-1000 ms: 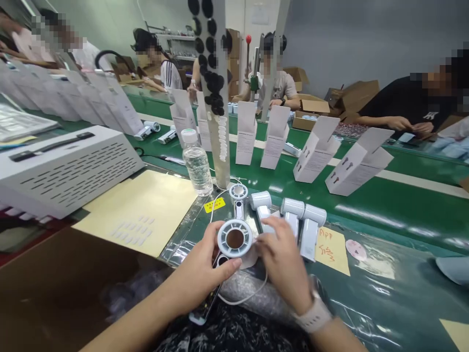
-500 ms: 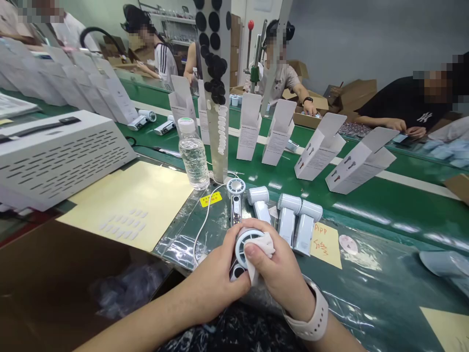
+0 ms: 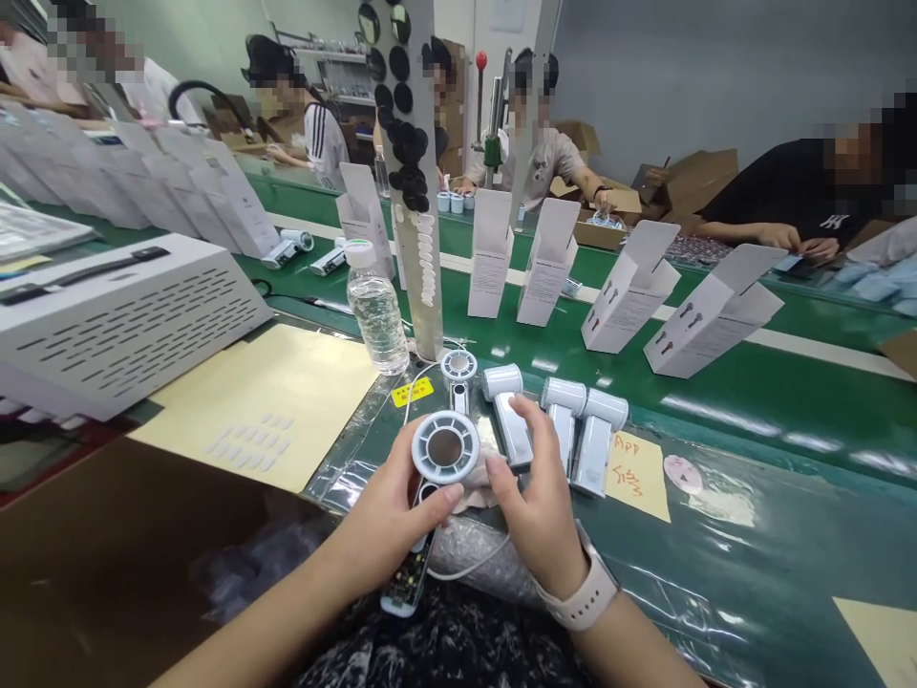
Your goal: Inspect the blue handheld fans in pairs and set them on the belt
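Looking down past the lap [image 3: 444, 645], I'd worry first about the handle's open side: its board [image 3: 408, 573] shows bare, so a brush against clothing could snag or mark it. The fan [image 3: 445, 447] sits face up in the left hand [image 3: 391, 506], thumb on the near side, handle slanting down toward the lap; a loose pinch there could let it fall. Just beside it, the right hand [image 3: 541, 521] holds its thumb and forefinger wide apart; I can't tell whether it touches the cloth [image 3: 481, 492]. Below, the cord [image 3: 458, 577] loops across the bubble wrap [image 3: 477, 549], where a sleeve or wrist might catch it and tug. Farther over the surface [image 3: 716, 564], three pale fans [image 3: 514, 430] lie close together, and a careless elbow could scuff or shift them. The bottle [image 3: 377, 325] stands near more fan parts; knocked over with a loose cap, it might wet them. Beyond, open boxes [image 3: 491, 268] stand on the belt [image 3: 723, 411], light enough, I'd think, to topple.
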Motion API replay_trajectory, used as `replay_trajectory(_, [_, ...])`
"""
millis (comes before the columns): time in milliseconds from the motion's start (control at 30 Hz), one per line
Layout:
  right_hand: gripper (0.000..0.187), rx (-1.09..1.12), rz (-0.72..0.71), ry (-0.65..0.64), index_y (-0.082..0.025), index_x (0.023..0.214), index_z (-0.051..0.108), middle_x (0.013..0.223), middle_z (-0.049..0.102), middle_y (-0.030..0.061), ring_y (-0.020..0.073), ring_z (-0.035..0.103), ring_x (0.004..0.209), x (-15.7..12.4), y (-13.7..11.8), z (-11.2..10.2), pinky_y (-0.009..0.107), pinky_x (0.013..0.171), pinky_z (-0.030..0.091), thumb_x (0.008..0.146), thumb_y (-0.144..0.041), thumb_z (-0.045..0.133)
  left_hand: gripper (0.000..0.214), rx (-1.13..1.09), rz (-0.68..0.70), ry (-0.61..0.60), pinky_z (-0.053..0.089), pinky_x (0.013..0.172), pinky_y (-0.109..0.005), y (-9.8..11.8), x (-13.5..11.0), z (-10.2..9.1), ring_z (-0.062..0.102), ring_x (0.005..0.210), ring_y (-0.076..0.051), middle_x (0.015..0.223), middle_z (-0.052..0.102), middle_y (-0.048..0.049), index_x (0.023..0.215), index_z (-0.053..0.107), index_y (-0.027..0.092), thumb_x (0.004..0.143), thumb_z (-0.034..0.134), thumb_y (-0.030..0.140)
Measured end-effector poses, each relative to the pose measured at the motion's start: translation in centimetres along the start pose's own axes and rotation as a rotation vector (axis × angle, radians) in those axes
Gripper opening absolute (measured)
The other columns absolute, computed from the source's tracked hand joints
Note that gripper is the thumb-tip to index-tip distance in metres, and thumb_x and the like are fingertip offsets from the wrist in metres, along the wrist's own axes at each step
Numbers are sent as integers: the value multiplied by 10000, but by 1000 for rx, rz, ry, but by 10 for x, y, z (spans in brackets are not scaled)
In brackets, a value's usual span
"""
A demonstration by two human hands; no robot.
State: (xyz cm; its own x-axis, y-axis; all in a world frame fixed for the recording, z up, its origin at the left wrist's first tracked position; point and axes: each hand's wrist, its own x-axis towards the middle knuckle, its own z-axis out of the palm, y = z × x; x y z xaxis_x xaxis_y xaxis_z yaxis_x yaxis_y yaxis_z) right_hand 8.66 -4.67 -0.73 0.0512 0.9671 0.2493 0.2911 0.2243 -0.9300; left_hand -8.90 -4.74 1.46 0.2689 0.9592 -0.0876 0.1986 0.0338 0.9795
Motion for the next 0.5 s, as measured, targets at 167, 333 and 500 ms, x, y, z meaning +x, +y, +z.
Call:
replay_trajectory(167, [879,304,38,-381,-267,1416,387,1395,517,124,342,523,1270,-19,-15,-2,495,1066,443,686,-474,831,756,173,165,115,286,1156,-551,-4,1,26,385,1381,-388,1398,532,-140,1429,410,232,841,445,705])
replay_trajectory(333, [820,237,152,-150,-245,1364,413,1247,625,120,312,642,1091,-25,-1,-46,458,933,530,673,-377,835,777,309,189,-311,310,1148,-580,-6,10,38,324,1419,-406,1546,372,-141,1481,374,267,842,438,706])
replay_trajectory(500, [641,-496,458,405,-153,1238,515,1092,672,139,323,662,960,-14,42,-192,445,810,537,714,-486,677,462,509,220,-398,441,1066,-552,-13,20,32,389,1398,-353,1562,357,-73,1354,523,371,908,499,490])
